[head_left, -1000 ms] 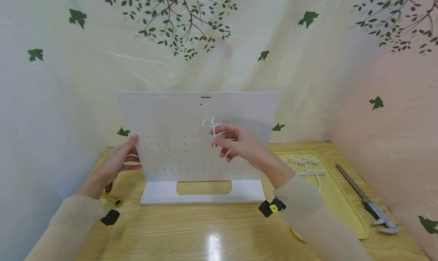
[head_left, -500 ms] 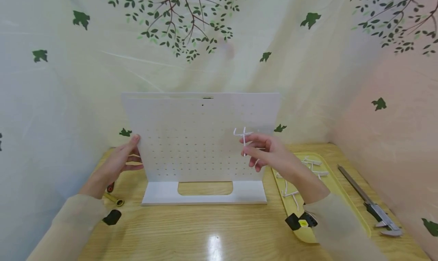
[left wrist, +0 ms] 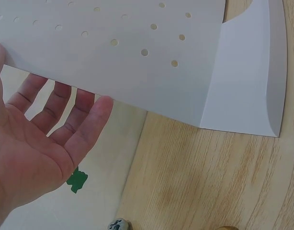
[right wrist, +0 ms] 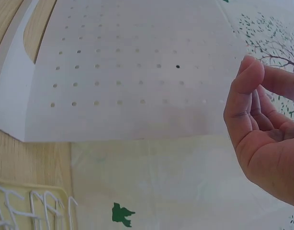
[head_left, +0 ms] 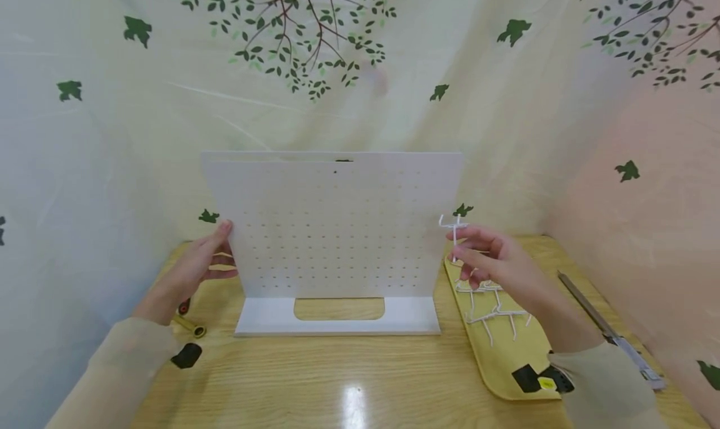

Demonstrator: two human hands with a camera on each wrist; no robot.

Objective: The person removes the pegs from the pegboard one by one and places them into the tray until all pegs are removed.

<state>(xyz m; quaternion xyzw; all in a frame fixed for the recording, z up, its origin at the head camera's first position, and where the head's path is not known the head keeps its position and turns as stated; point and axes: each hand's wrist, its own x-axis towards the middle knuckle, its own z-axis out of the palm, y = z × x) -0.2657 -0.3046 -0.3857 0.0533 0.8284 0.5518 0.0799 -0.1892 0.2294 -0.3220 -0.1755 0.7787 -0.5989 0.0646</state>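
Note:
A white pegboard [head_left: 337, 229] stands upright on its folded base, rows of small holes across its face. At its left edge my left hand [head_left: 197, 263] holds on, thumb at the front; in the left wrist view the other fingers [left wrist: 92, 122] reach behind the board. Just past the right edge, my right hand [head_left: 489, 254] pinches a white double-pronged pegboard hook [head_left: 454, 236] between thumb and fingertips, prongs pointing up. The right wrist view shows the thumb and finger meeting, with the hook hidden behind them. Below that hand lie several similar white hooks [head_left: 488, 318].
A yellow tray [head_left: 506, 379] bears the loose hooks on the right. Beyond it lies a caliper [head_left: 587, 305], partly covered by my right sleeve. By my left wrist are a brass-coloured tool [head_left: 191, 326] and a red-and-black handle end [head_left: 184, 307]. Printed fabric surrounds the wooden table [head_left: 292, 379].
My right hand has moved right with the hook, from in front of the pegboard to beyond its right edge, over the tray. My left hand stays at the board's left edge.

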